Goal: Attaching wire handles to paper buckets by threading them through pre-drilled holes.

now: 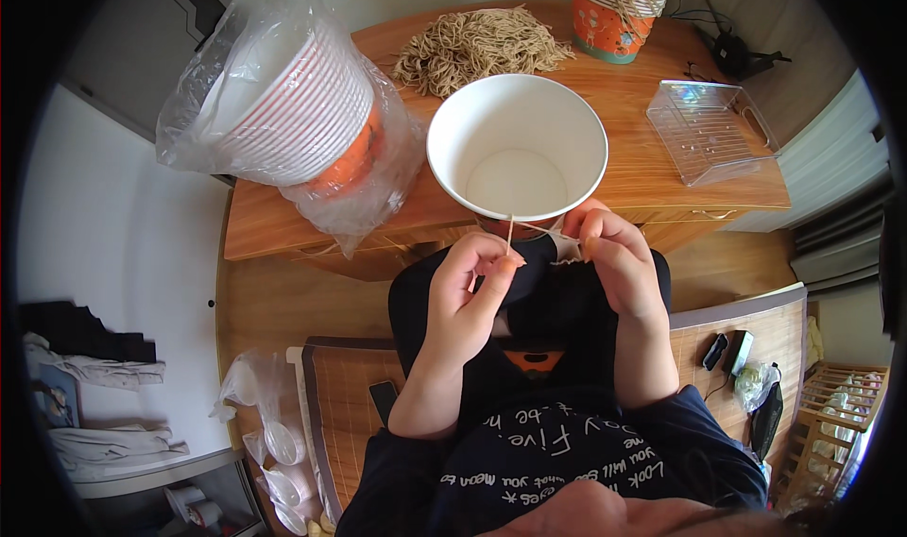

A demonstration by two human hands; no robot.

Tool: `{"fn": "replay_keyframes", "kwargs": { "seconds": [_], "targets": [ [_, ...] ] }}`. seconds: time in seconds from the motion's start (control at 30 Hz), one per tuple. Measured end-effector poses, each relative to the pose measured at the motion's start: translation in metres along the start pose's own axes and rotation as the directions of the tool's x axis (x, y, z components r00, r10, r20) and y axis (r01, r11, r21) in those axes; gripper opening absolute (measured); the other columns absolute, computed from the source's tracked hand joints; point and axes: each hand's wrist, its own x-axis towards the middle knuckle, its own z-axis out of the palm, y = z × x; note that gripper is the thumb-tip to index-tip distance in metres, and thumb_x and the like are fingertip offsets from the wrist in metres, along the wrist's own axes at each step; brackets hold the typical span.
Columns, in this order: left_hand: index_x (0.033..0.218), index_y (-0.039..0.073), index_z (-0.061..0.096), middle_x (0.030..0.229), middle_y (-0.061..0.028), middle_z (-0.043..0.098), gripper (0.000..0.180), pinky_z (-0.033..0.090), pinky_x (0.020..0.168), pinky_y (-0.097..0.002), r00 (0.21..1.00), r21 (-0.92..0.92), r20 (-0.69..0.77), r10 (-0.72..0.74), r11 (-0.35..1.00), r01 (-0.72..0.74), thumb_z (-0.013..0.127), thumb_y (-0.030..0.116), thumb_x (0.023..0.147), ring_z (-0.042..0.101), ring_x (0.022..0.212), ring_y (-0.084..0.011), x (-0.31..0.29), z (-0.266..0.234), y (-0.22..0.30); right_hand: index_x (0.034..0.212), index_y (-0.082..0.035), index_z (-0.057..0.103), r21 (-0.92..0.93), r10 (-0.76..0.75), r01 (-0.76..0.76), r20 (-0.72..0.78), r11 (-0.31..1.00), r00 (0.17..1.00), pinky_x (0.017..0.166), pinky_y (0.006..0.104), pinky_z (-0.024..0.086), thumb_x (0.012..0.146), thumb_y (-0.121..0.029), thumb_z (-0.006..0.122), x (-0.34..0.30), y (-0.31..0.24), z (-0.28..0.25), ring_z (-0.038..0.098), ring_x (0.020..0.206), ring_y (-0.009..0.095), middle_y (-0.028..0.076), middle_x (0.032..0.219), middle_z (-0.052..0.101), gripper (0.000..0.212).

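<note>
Just below the near rim of the white cup [517,150], a thin tan cord [535,226] runs between the two hands. The left hand [463,296] pinches one end between thumb and forefinger, and that end sticks straight up across the rim. From there the cord's long axis runs sideways and slightly down to the right hand [619,268], whose fingertips press together on a small pale piece at the other end. Both hands sit about equally near the cup, right slightly higher.
</note>
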Motion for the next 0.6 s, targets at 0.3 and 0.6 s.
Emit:
{"fn": "replay_keyframes", "kwargs": {
  "seconds": [0.3,0.6],
  "targets": [
    [0.096,-0.001,0.065,0.090,-0.0019,0.066,0.011,0.049,0.070,-0.0216,0.978,0.137,-0.143,-0.149,0.976,0.169,0.068,0.010,0.096,0.059,0.078,-0.0067,0.011,0.016,0.016,0.069,-0.007,0.054,-0.005,-0.080,0.080,0.016,0.997,0.997,0.104,0.0361,0.037,0.080,-0.009,0.052,-0.009,-0.016,0.005,0.053,0.119,0.024,0.020,0.136,0.056,0.011],
    [0.105,-0.002,0.072,0.100,-0.0094,0.074,0.015,0.051,0.073,-0.0207,0.985,0.164,-0.169,-0.019,0.985,0.048,0.073,0.005,0.092,0.068,0.085,-0.0108,0.015,0.017,0.009,0.088,-0.004,0.063,-0.225,-0.230,0.275,0.208,0.935,0.951,0.083,0.0338,0.048,0.090,-0.008,0.068,-0.028,-0.024,0.030,0.061,0.096,0.023,0.012,0.104,0.062,0.007]
  ]
}}
